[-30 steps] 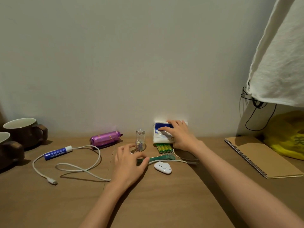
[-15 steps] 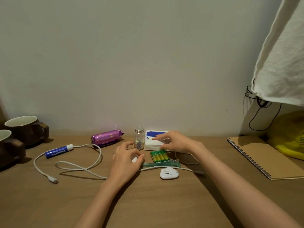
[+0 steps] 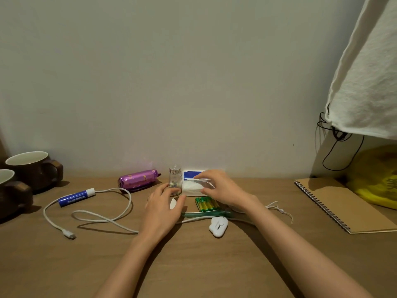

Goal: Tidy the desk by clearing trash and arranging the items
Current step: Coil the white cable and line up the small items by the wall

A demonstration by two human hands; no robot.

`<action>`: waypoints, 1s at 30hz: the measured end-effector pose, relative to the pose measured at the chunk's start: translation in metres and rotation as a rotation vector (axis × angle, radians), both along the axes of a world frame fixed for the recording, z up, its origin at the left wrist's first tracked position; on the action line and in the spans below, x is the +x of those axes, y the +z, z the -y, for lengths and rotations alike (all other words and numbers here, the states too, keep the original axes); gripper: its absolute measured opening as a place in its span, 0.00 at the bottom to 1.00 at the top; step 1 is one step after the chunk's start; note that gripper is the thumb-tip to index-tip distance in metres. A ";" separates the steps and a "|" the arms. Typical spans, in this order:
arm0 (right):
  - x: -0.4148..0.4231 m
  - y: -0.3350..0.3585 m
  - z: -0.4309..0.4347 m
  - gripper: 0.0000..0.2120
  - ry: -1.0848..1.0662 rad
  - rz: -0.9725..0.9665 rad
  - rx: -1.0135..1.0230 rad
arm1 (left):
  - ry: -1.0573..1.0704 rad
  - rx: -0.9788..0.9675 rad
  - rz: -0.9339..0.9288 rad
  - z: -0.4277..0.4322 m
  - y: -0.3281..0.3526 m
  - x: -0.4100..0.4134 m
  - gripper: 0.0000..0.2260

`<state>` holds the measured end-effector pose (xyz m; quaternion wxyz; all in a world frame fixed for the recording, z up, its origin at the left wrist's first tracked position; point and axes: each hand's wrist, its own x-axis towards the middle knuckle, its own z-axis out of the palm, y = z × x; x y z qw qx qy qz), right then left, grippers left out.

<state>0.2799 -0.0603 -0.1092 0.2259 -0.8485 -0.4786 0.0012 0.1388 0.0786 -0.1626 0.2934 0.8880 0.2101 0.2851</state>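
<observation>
**Handling notes: glass vial and tissue pack at the back of the counter**

We see the left hand half curled, its fingers touching the base of the small glass vial but not closed around it; whether it grips we cannot tell. The right hand rests arched over the tissue pack, thumb and fingers spread on its top, not clearly pinching.

The vial stands upright just beyond the left fingers, touching the pack's left edge. We judge it light, rigid, smooth and breakable; it is tall for its base, so a nudge could tip it. Best hold: thumb and forefinger around the mid-body, below the metal cap.

The pack we judge soft, light and compressible, with a slippery film wrap. Take it by the two long sides, not the loose flap.

Just nearer than the right fingers lie the green batteries: small, dense, and they will roll. The white cable, left of the left fingers, is limp and wants coiling.
</observation>
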 end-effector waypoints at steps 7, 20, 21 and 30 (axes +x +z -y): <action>-0.034 -0.015 0.014 0.19 -0.207 0.169 -0.034 | -0.020 -0.066 0.018 0.000 0.003 0.001 0.18; -0.052 -0.021 0.006 0.22 -0.275 -0.102 0.169 | -0.041 -0.143 -0.017 0.000 0.004 0.001 0.20; -0.052 -0.020 0.008 0.23 -0.268 -0.104 0.189 | -0.042 -0.145 -0.018 -0.001 0.004 0.000 0.20; -0.012 0.009 0.049 0.21 -0.421 -0.096 0.353 | -0.058 -0.189 -0.019 -0.007 0.009 0.008 0.20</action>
